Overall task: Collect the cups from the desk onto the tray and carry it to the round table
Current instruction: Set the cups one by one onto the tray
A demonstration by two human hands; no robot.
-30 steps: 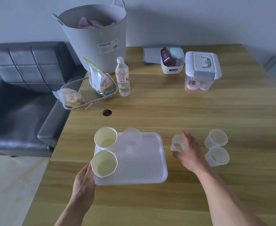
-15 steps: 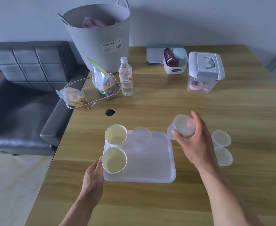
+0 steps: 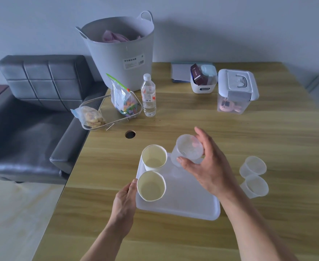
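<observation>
So far I count two paper cups (image 3: pixel 153 157) standing on the tray (image 3: pixel 190 202), along its left side, one behind the other. My right hand (image 3: pixel 209 166) is wrapped around a clear cup (image 3: pixel 188 149), thumb in front and fingers behind, holding it tilted in the air over the tray's far edge. Something translucent sits beneath it on the tray, maybe another clear cup, but my hand covers it and I cannot tell. My left hand (image 3: pixel 125 200) rests against the tray's near-left edge, fingers curled on the rim, steadying it rather than lifting.

Two more clear cups (image 3: pixel 253 177) are on the desk (image 3: pixel 268 138) to the right of the tray, close together and untouched. I'd judge the collecting past halfway: this cup to set down, those two to fetch, then the whole carry to the round table, which isn't in view.
</observation>
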